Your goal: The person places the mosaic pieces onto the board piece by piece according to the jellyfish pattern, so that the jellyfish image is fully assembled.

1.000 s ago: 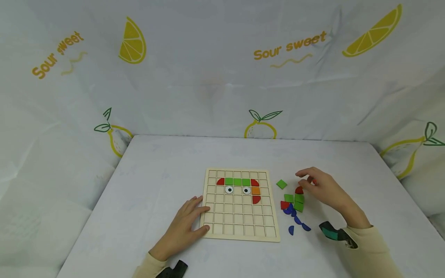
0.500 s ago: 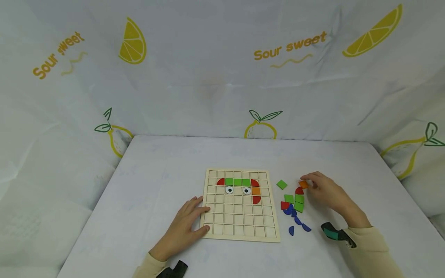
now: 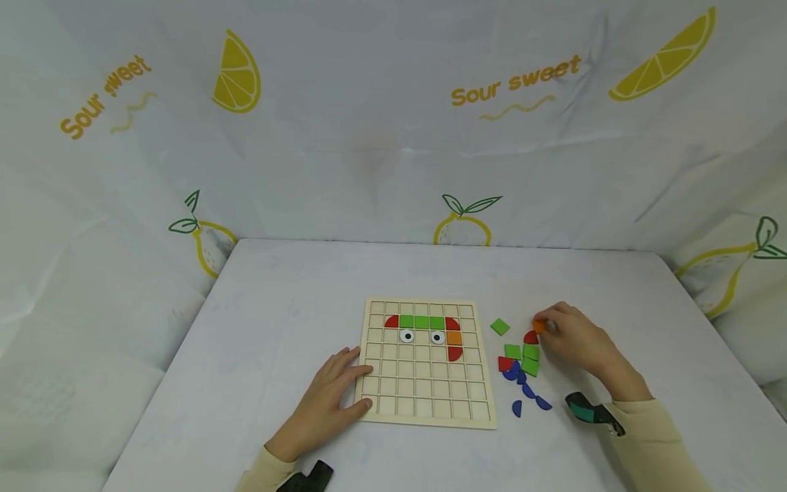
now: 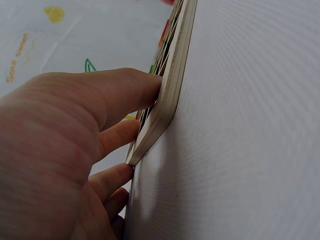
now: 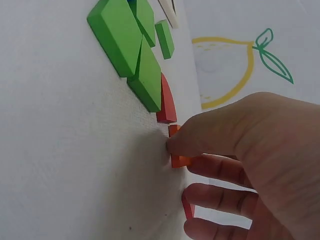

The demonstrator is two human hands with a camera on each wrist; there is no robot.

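A pale wooden grid board (image 3: 423, 388) lies on the table. My left hand (image 3: 326, 396) rests at its left edge, thumb and index fingertip on the rim, the other fingers beside it. On the board are a red rounded tile (image 3: 391, 322), several green squares (image 3: 421, 322), two eye tiles (image 3: 406, 335), and a right-hand column of red, orange (image 3: 453, 337) and red. Right of the board, my right hand (image 3: 574, 342) pinches an orange square tile (image 5: 176, 161) between thumb and index finger, close over the table. A red piece (image 5: 188, 207) shows by its other fingertips, partly hidden.
Loose tiles lie between board and right hand: green squares (image 3: 531, 352), a red rounded tile (image 3: 531, 337), another red tile (image 3: 505, 363) and several blue pieces (image 3: 528, 391). A single green tile (image 3: 500, 326) sits nearer the board. A lemon-print cloth (image 3: 344, 171) hangs behind the table.
My right hand has lowered slightly and turned, and an orange square tile has come into view in its fingers. The left hand and the board stay in place.
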